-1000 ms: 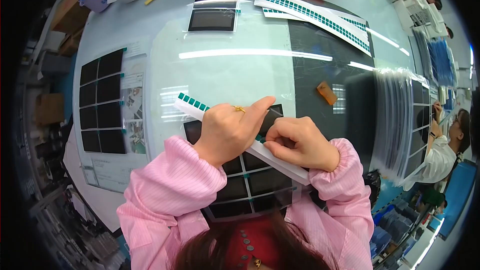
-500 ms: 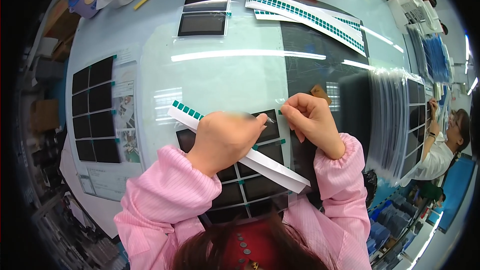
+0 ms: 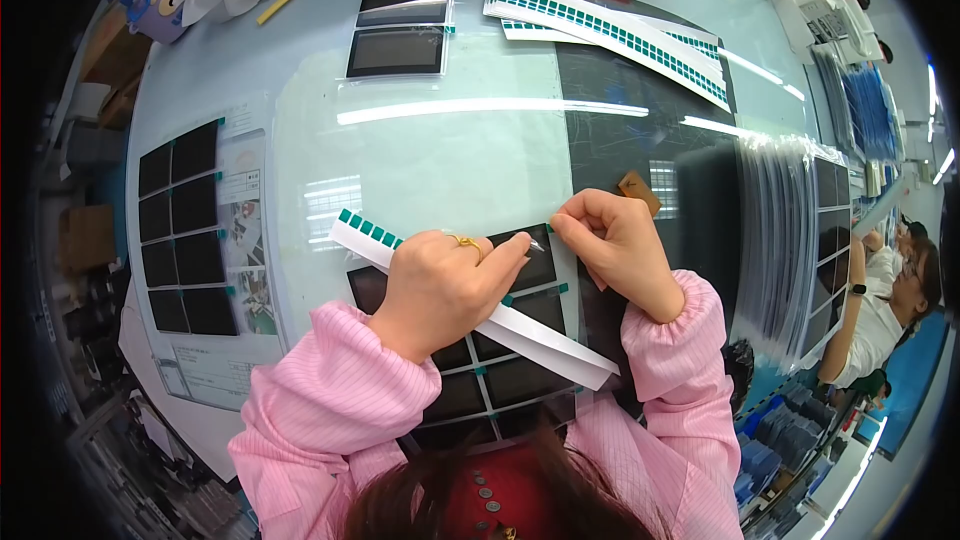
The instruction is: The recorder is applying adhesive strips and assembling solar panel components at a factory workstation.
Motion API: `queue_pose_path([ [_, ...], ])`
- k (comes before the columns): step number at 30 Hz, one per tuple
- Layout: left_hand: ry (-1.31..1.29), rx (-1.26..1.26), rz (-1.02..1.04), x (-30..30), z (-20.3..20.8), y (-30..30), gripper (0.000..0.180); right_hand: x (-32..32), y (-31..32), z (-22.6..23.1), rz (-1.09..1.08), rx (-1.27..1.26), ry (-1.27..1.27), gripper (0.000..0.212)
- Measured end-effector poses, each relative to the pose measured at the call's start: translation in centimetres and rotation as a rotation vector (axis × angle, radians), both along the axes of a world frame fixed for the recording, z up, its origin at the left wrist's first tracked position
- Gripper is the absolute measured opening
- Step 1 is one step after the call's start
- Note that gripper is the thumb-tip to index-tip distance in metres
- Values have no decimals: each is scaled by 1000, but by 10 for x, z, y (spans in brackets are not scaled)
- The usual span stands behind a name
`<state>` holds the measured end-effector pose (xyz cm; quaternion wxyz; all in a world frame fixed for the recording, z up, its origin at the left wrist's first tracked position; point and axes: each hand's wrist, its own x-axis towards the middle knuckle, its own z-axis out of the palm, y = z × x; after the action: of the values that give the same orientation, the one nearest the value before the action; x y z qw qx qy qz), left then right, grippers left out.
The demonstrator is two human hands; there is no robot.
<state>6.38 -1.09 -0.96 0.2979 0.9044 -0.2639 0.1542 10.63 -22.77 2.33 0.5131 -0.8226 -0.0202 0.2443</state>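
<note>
One white paper strip (image 3: 550, 344) bearing square green tabs (image 3: 378, 234) slants over glossy black rectangular panels (image 3: 520, 380), held by the left hand (image 3: 440, 285). The right hand (image 3: 622, 248) pinches narrowly at the upper-right panel's corner; tab grip cannot be confirmed. Apparent step: tab placement; next move likely requires edge alignment.

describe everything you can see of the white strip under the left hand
The white strip is long, narrow and paper-like, with a single row of green squares visible toward its upper-left end; its lower-right end is bare, with what looks like a lengthwise crease. It slants from upper left to lower right across the black rectangular panels. The left hand hides its middle and appears to grip it; whether it touches the panels is unclear.
</note>
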Motion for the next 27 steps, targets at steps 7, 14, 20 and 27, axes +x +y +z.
queue_pose_path([
  [7,14,11,-3,0,1,0,18,1,0,1,-10,-5,3,18],
  [14,26,33,-5,-1,1,1,25,0,2,1,-15,-10,-2,17],
  [20,36,98,-12,2,6,-2,32,-1,5,3,-17,-31,-32,17],
  [27,46,111,12,0,2,-4,31,2,10,6,26,-114,-83,16],
])
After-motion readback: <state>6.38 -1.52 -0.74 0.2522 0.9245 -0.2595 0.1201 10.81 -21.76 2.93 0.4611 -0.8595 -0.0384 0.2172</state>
